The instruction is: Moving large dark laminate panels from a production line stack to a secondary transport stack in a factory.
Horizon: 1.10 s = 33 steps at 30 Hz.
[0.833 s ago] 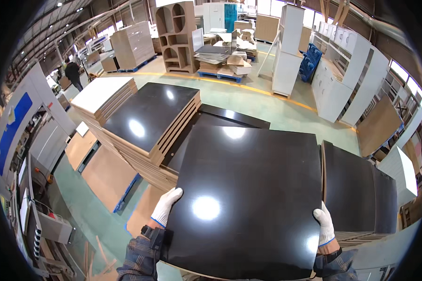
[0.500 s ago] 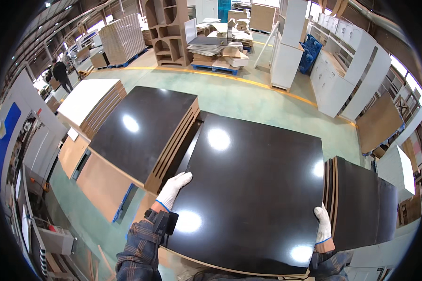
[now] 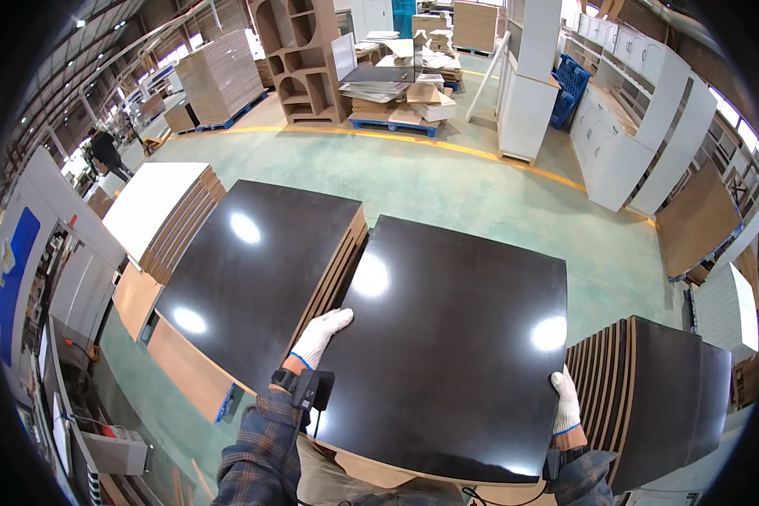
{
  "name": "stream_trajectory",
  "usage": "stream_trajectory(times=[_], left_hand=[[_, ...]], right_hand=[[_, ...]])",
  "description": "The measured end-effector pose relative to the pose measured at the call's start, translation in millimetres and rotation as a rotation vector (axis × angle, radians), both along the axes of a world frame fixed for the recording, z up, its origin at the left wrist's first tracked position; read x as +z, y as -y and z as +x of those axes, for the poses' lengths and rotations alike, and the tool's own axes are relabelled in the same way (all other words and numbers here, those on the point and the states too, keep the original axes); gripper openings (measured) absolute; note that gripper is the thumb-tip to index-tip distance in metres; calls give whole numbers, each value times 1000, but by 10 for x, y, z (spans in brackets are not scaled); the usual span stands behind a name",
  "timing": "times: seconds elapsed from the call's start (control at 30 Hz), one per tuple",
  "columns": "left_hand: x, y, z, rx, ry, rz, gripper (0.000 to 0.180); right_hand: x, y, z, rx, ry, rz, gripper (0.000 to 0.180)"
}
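A large dark, glossy panel [image 3: 447, 354] with a pale edge lies face up between my hands. White-gloved, my left hand [image 3: 322, 334] grips its left edge, thumb on top and the other fingers hidden below. My right hand [image 3: 565, 400], in the same kind of glove, holds the right edge, its fingers mostly hidden under the rim. Close by on the left is a stack of dark panels [image 3: 261, 270] with light brown edges. To the right, more dark panels [image 3: 662, 396] stand on edge in a row, beside my right hand.
White-topped boards [image 3: 156, 202] are piled at the far left. Beyond the green floor [image 3: 447, 181] stand a brown shelf unit [image 3: 308, 63], a blue pallet [image 3: 392, 127] loaded with boards, and white cabinets [image 3: 603, 139]. A person [image 3: 107, 152] is in the far left background.
The panel has shifted slightly left against the neighbouring stack, with both hands still on its edges. More of the standing panels' edges now shows at the right. My view has tilted a little.
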<state>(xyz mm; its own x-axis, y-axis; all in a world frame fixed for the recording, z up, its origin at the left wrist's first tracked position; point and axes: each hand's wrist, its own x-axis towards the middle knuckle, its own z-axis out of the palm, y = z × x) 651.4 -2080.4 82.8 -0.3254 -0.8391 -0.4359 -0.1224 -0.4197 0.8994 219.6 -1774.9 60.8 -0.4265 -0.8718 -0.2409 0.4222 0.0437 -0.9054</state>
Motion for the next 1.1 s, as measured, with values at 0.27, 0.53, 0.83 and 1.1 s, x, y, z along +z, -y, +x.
stream_trajectory(times=[0.27, 0.53, 0.83, 1.1], left_hand=[[69, 151, 43, -64, -46, -22, 30], [300, 25, -89, -144, 96, 7, 91], [799, -997, -73, 281, 754, -908, 49], [-179, -3138, -301, 1049, -67, 68, 73]], right_hand=[[47, 132, 243, -76, 88, -38, 64], [-296, -311, -28, -58, 112, 216, 80], [-221, -50, -13, -4, 382, 191, 64], [-77, 318, -319, 79, 161, 339, 69]])
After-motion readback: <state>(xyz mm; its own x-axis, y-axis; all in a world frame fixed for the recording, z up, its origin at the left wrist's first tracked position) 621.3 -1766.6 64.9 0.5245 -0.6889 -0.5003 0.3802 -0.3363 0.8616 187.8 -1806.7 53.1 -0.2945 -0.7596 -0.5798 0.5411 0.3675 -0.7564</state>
